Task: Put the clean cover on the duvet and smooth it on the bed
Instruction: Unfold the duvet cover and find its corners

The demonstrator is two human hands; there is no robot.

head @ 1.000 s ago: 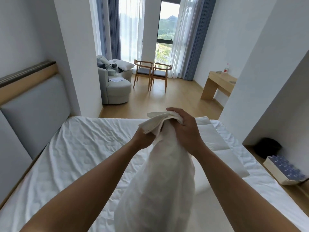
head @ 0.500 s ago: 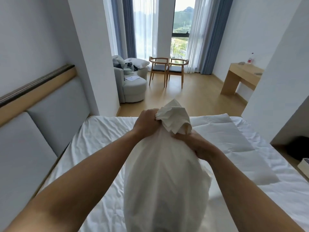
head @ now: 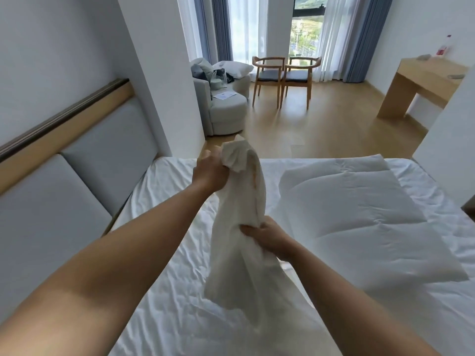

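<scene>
A bunched white duvet cover (head: 237,253) hangs in the air over the bed (head: 164,299), which has a creased white sheet. My left hand (head: 209,172) grips the cover's top end, raised high. Lower down, my right hand (head: 267,233) is closed around the cover's middle. The white duvet (head: 359,214) lies folded flat on the right half of the bed, apart from both hands.
A grey padded headboard (head: 77,181) runs along the left. Past the far edge of the bed are a grey sofa (head: 226,109), two wooden chairs (head: 282,75), a wooden desk (head: 421,86) and curtained windows. A white wall corner (head: 447,140) stands at right.
My right hand slid down from the cover's top to its middle while my left hand kept the top end raised. The view shifted down and toward the right side of the bed.
</scene>
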